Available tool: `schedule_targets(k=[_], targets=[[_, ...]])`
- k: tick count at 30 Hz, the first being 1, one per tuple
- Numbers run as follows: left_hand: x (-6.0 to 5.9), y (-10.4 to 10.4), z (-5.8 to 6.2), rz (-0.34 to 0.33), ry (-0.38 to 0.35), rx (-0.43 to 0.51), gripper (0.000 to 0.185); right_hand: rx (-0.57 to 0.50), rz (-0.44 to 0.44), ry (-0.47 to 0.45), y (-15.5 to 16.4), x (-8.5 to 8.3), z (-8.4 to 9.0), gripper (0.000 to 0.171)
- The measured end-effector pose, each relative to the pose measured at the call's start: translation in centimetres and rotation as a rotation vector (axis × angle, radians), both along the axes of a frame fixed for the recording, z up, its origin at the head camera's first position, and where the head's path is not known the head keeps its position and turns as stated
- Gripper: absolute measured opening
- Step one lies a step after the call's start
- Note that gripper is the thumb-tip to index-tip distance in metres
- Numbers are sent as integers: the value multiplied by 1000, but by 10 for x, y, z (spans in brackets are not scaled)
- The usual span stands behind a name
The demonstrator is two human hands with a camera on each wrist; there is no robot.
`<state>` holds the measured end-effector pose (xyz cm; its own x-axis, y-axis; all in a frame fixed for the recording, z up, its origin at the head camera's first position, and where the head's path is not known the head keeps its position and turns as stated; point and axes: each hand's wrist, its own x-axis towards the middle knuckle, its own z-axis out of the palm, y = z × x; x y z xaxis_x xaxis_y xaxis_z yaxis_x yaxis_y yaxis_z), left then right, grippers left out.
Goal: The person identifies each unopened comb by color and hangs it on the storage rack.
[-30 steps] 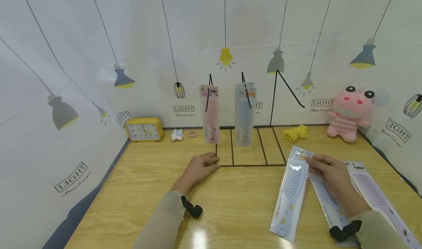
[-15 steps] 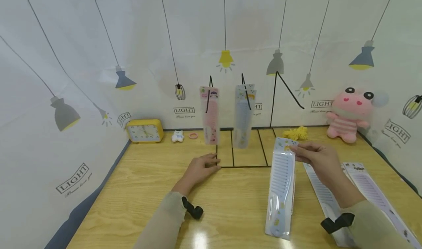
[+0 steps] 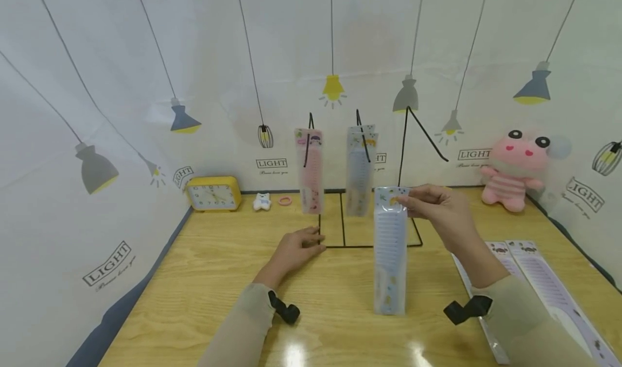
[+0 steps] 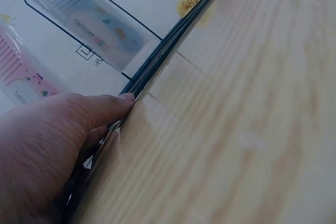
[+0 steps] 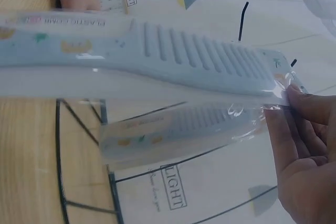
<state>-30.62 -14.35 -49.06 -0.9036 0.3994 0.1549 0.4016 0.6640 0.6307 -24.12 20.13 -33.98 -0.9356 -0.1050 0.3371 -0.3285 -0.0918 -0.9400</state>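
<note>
My right hand (image 3: pixel 444 216) pinches the top corner of a blue comb (image 3: pixel 390 253) in a clear packet, which hangs upright in front of the black wire rack (image 3: pixel 371 246). On the rack's middle hook hang blue packaged combs (image 3: pixel 360 172); a pink packaged comb (image 3: pixel 311 172) is on the left hook. The right hook (image 3: pixel 427 133) carries nothing. At the rack's front left corner my left hand (image 3: pixel 293 251) holds the base wire, its thumb (image 4: pixel 113 106) on top in the left wrist view. In the right wrist view, thumb and fingers meet at the packet's end.
Purple packaged combs (image 3: pixel 549 280) lie on the table at right, partly under my right forearm. Along the back stand a yellow clock (image 3: pixel 214 194), a small white bear figure (image 3: pixel 262 201), a pink ring (image 3: pixel 284 200) and a pink plush toy (image 3: pixel 516 170).
My right hand has carried the blue packaged comb left and up from the right side toward the rack, turning it upright. The left hand has stayed at the rack's corner.
</note>
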Motion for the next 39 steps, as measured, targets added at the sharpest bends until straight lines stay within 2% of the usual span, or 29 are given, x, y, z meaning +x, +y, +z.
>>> schedule_targets(k=[9,14,22,29,39], targets=[[0,0,0,5,-2,4,39,77,-20,90,-24,-9,22,23],[1,-1,0,4,-12,2,39,48,-21,116,-34,-13,30,21],[0,1,1,1,-10,-16,40,22,-49,132,-40,-23,34,25],[0,1,1,-5,-19,-9,39,114,-149,115,-44,-29,34,29],[1,1,1,5,-8,1,39,180,-188,79,-49,-55,31,37]])
